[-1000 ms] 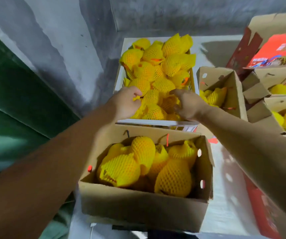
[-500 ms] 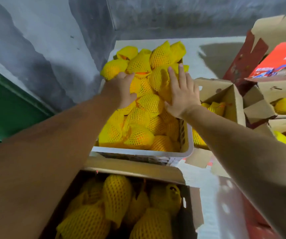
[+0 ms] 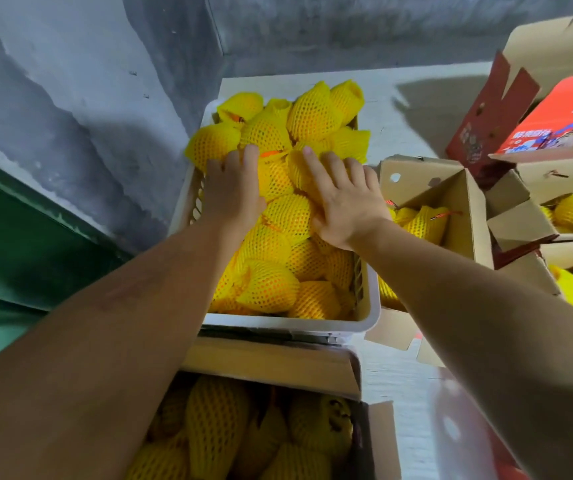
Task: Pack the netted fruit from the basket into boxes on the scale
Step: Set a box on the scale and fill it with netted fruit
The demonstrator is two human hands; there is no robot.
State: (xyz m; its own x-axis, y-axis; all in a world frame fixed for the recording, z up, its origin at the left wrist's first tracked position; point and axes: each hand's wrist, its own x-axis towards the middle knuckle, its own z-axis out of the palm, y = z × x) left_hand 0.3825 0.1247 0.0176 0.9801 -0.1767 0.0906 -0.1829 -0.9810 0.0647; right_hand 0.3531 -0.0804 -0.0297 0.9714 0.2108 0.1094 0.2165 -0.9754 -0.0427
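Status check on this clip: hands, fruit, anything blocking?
Left hand and right hand both flat on netted fruit in the basket, nothing lifted. Near box partly filled. Nothing blocking.

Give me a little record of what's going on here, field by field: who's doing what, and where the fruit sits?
Worker: a person, bare arms, seen from above
Left hand: lies on the netted fruit, fingers spread
Right hand: flat on the pile, fingers straight
Basket: white plastic, heaped with yellow-netted fruit
Near box: cardboard, already holds netted fruit
Other boxes: at right, open, partly filled
Red carton: far right
Scale: not visible
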